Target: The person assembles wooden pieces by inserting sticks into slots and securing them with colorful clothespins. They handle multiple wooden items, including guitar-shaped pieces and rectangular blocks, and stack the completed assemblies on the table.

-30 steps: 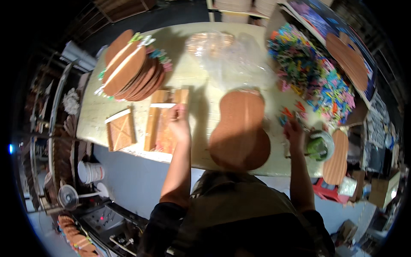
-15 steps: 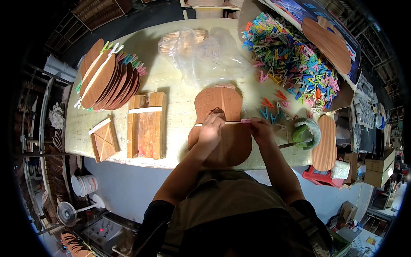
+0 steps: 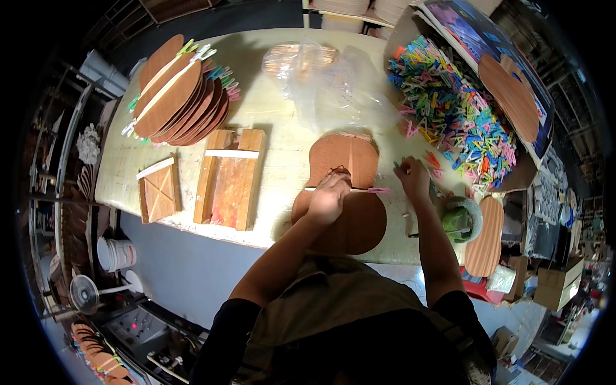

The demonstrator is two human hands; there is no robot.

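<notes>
A brown guitar-shaped wooden plate (image 3: 351, 224) lies at the table's front edge, a thin pale wooden strip (image 3: 360, 190) across its waist. My left hand (image 3: 329, 197) rests on the plate with bent fingers, holding the strip near its middle. A pink clothespin (image 3: 379, 190) grips the strip's right end at the plate's edge. My right hand (image 3: 414, 178) is apart from the plate, over the tabletop to its right. Its fingers are curled in, with a small dark greenish thing at the tips that I cannot make out. An orange clothespin (image 3: 431, 158) lies just beyond it.
A heap of coloured clothespins (image 3: 455, 115) fills a carton at the far right. Near it stands a green pot (image 3: 457, 221). Clamped wooden plates (image 3: 186, 96), a wooden block frame (image 3: 228, 183) and a smaller wooden piece (image 3: 160, 189) are on the left; a clear plastic bag (image 3: 340, 83) lies behind.
My right hand has left the pink clothespin, which stays on the strip's end, and has moved right and away toward the loose clothespins. My left hand stays on the strip. The whole view has shifted.
</notes>
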